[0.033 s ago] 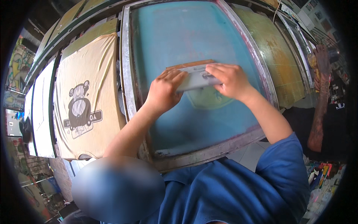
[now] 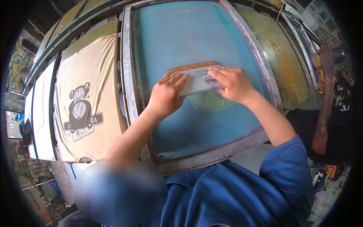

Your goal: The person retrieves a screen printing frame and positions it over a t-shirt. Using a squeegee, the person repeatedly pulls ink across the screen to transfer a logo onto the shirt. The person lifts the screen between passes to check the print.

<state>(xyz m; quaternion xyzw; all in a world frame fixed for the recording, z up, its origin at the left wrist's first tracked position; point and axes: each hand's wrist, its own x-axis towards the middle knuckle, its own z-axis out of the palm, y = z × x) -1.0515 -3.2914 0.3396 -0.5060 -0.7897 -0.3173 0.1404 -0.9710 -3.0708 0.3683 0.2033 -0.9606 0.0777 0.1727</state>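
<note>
Both my hands grip a squeegee [image 2: 197,80] with a pale grey body and a brown wooden strip along its far side. My left hand [image 2: 166,94] is closed around its left end, and my right hand [image 2: 235,85] around its right end. The squeegee lies across the middle of a large screen-printing frame [image 2: 127,75], over its blue-green mesh [image 2: 189,34]. A yellowish-green patch of the design [image 2: 210,101] shows through the mesh just below the squeegee. My fingers hide parts of both ends, and the squeegee's lower edge is hard to make out.
On the left, a beige T-shirt [image 2: 100,64] with a dark cartoon bear print lies over a board. A bare yellowish board [image 2: 281,49] stands to the right of the screen. Beyond it, another person's arm [image 2: 323,117] hangs at the right edge.
</note>
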